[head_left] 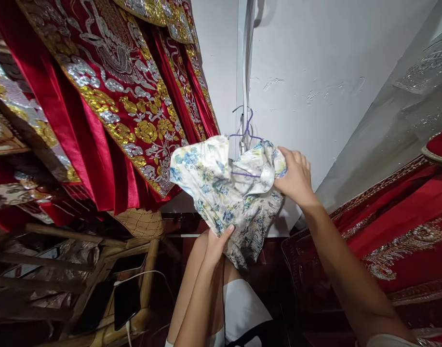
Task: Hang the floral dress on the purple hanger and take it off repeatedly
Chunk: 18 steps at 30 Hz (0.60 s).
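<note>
A white blouse with blue and yellow flowers (213, 180) hangs in front of me on a purple hanger (247, 131). The hanger's hook is up at a narrow strip on the white wall. My left hand (221, 241) grips the blouse's lower left edge, with the thumb on top and the other fingers hidden behind the cloth. My right hand (295, 173) is closed on the blouse at its right shoulder, fingers behind the fabric. Part of the hanger shows through the open neckline between the hands.
Red garments with gold and silver embroidery (144, 111) hang at the left. Below them a bamboo chair (152, 270) holds a phone (127, 301) with a white cable. More red beaded cloth (405, 241) lies at the right, beside clear plastic covers (419, 101).
</note>
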Each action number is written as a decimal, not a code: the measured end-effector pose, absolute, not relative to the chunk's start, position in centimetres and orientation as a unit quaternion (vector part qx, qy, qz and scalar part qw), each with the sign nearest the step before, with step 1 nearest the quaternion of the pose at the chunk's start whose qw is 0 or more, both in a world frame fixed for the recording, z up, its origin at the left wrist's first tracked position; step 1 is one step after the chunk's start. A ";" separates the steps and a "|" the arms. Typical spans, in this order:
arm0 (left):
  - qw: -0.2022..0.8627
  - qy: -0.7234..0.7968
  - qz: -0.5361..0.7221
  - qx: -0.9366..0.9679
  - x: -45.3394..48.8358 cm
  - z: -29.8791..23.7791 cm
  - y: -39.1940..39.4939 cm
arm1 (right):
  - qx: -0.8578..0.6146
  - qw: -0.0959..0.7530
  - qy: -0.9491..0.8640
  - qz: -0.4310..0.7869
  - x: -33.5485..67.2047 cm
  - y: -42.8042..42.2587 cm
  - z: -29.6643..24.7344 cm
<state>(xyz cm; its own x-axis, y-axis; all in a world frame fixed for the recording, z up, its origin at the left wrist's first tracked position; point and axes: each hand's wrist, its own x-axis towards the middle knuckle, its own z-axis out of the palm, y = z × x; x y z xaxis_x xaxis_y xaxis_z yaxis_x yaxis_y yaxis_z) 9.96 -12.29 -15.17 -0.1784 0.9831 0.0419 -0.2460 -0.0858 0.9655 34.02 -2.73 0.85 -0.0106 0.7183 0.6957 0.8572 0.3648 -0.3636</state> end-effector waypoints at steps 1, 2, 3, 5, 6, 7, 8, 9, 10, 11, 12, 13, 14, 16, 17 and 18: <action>0.496 0.454 0.624 0.398 10.2 -15.6 -12.7 | -0.537 0.427 -0.725 -0.065 34.1 -3.3 0.4; 0.496 0.453 0.630 0.390 10.4 -16.1 -13.1 | -0.519 0.428 -0.739 -0.042 34.1 -4.1 -0.3; 0.500 0.455 0.631 0.380 10.6 -16.6 -13.5 | -0.504 0.433 -0.747 -0.008 34.0 -5.1 -1.4; 0.509 0.463 0.632 0.357 11.1 -17.7 -14.2 | -0.484 0.455 -0.742 0.089 33.1 -7.5 -4.6; 0.510 0.467 0.632 0.351 11.4 -18.1 -14.5 | -0.476 0.472 -0.727 0.150 32.2 -8.9 -6.6; 0.508 0.470 0.631 0.351 11.7 -18.4 -14.7 | -0.470 0.496 -0.700 0.206 31.0 -10.2 -9.0; 0.503 0.473 0.630 0.356 12.0 -18.6 -14.8 | -0.472 0.532 -0.655 0.256 29.5 -11.4 -11.3; 0.495 0.476 0.629 0.364 12.3 -18.6 -14.9 | -0.474 0.559 -0.605 0.310 27.8 -12.5 -13.5; 0.487 0.479 0.628 0.373 12.5 -18.6 -15.0 | -0.478 0.592 -0.547 0.349 26.1 -13.3 -15.4; 0.481 0.481 0.626 0.381 12.7 -18.5 -15.1 | -0.484 0.614 -0.497 0.377 24.5 -13.9 -16.9; 0.477 0.481 0.624 0.389 12.8 -18.4 -15.1 | -0.494 0.632 -0.454 0.388 23.1 -14.2 -17.8; 0.474 0.480 0.624 0.395 12.9 -18.2 -15.2 | -0.499 0.647 -0.422 0.392 22.1 -14.2 -18.2; 0.472 0.476 0.624 0.400 12.9 -18.1 -15.4 | -0.501 0.659 -0.403 0.391 21.4 -14.1 -18.2; 0.479 0.468 0.624 0.404 12.8 -18.1 -15.7 | -0.494 0.677 -0.381 0.389 21.0 -13.6 -17.3; 0.489 0.463 0.622 0.399 12.7 -18.1 -15.9 | -0.490 0.684 -0.371 0.393 21.1 -13.3 -16.8; 0.504 0.458 0.619 0.391 12.5 -18.1 -16.1 | -0.489 0.690 -0.356 0.397 21.4 -13.1 -16.4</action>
<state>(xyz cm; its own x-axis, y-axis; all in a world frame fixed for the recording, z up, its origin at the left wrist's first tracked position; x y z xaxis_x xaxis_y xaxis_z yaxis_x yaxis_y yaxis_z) 12.54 -16.06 -18.09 -0.1856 0.9824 0.0214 -0.2652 -0.0710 0.9616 21.42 -13.09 -16.38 0.4315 0.8962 0.1032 -0.2004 0.2068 -0.9576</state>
